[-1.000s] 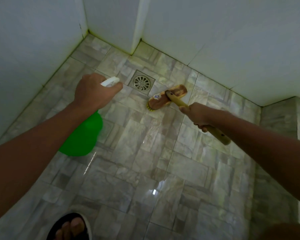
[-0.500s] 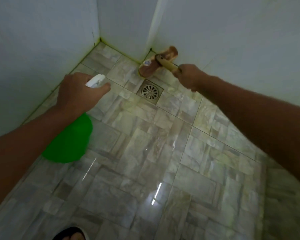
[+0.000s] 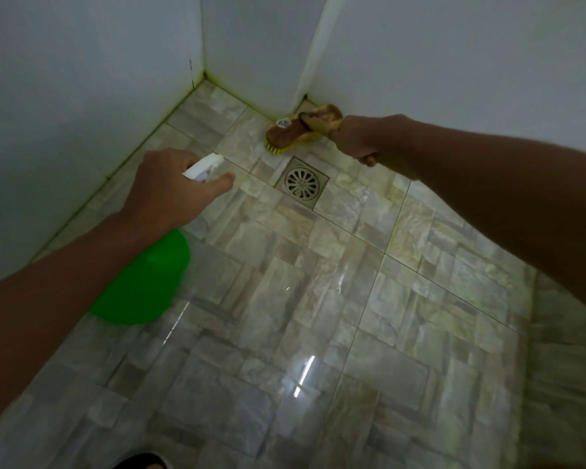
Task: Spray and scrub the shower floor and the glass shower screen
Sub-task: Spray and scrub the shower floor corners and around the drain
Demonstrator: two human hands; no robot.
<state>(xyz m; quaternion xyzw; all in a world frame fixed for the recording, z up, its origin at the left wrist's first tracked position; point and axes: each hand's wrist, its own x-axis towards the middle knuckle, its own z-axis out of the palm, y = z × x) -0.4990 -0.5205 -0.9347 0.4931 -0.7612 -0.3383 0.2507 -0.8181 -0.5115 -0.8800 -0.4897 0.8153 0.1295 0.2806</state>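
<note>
- Our left hand (image 3: pixel 170 191) grips the green bottle (image 3: pixel 142 282), finger on its white trigger; our right hand (image 3: pixel 362 138) clamps the brush (image 3: pixel 298 130) handle.
- The floor (image 3: pixel 318 299) shines wet.
- The brush has come back down from the wall corner, bristles on tile just behind the drain (image 3: pixel 302 182), so floor scrubbing resumes.
</note>
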